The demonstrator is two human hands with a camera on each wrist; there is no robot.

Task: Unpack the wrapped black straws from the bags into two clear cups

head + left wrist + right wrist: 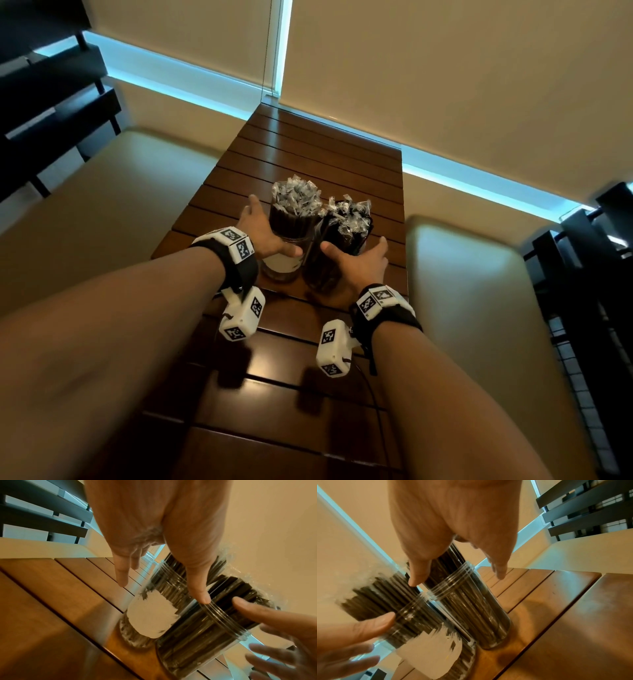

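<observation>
Two clear cups (286, 246) (334, 263) full of black straws (296, 197) are standing side by side on a brown wooden table (308, 394) between cream seats (102, 212). The left hand (262, 228) and right hand (356, 265) are reaching around them, fingers spread apart.

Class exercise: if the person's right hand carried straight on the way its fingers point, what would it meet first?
Probably the right-hand clear cup of wrapped black straws: the right hand is spread open around its side, the thumb already near the wall. Contact is unclear.

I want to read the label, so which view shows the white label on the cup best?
The left wrist view: the white label faces the camera, large and whole, though it looks blank. The right wrist view shows it low and partly cut off. The head view shows only a small strip below the left hand.
</observation>
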